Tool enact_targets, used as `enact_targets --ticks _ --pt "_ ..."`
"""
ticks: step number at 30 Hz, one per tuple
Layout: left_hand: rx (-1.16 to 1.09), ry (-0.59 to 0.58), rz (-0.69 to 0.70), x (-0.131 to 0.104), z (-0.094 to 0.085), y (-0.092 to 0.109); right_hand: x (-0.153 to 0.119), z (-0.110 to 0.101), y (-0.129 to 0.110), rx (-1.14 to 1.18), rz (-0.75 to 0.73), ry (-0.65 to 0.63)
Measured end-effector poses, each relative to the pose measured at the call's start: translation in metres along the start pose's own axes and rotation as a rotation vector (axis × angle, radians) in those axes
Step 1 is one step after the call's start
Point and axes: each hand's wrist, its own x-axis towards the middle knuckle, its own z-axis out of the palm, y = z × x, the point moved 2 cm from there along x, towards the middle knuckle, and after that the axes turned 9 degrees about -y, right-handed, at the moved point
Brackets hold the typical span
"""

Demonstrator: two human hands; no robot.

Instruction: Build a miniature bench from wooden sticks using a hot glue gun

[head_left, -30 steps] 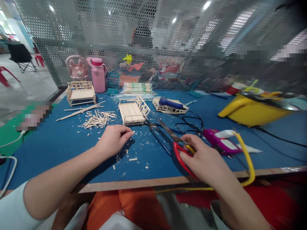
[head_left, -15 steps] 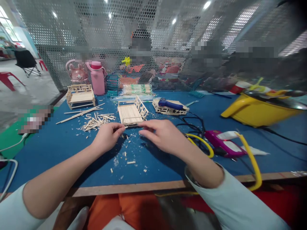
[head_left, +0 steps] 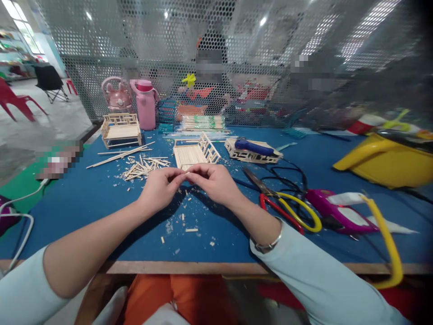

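Observation:
My left hand (head_left: 160, 188) and my right hand (head_left: 217, 184) meet fingertip to fingertip above the blue table. Both are closed in a pinch on a short piece of pale wooden stick (head_left: 187, 172), mostly covered by the fingers. Right behind them is a miniature bench (head_left: 188, 155) built of thin sticks, its front edge partly hidden by my hands. A heap of short cut sticks (head_left: 144, 168) lies to the left, with a few longer sticks (head_left: 120, 155) behind it. Small offcuts (head_left: 191, 230) are scattered in front of my hands.
A second stick bench (head_left: 121, 131) stands back left by a pink bottle (head_left: 146, 108). At right, a blue-handled glue gun (head_left: 253, 146) rests on another stick piece (head_left: 233, 152). Scissors (head_left: 282, 203), cables, a purple tool (head_left: 338, 212) and a yellow container (head_left: 382, 160) lie further right.
My right hand has moved in to my left and its fingers have closed on the stick piece. The view has shifted, and the scissors now show beside my right forearm.

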Motion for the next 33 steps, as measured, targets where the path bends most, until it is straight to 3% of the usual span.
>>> enact_targets --ticks 2,6,8,13,21,29,33 --pt "0.002 0.017 -0.035 0.001 -0.001 -0.003 0.001 0.001 0.003 -0.049 0.001 0.037" --pt "0.039 0.162 -0.174 0.011 -0.013 -0.016 0.006 0.005 0.014 -0.19 0.025 0.119" --pt "0.053 0.099 -0.206 0.02 -0.018 -0.021 0.008 0.008 0.017 -0.265 0.025 0.138" --pt "-0.013 -0.187 -0.169 0.035 -0.018 -0.023 0.01 0.014 0.018 -0.324 0.023 0.154" --pt "-0.239 -0.176 -0.155 0.028 -0.005 -0.034 0.009 0.018 0.023 -0.268 -0.003 0.21" --pt "-0.027 -0.185 -0.088 0.028 -0.006 -0.027 0.012 0.02 0.029 -0.246 -0.016 0.21" --pt "0.182 -0.128 -0.004 0.029 -0.007 -0.024 0.011 0.019 0.028 -0.24 -0.021 0.195"
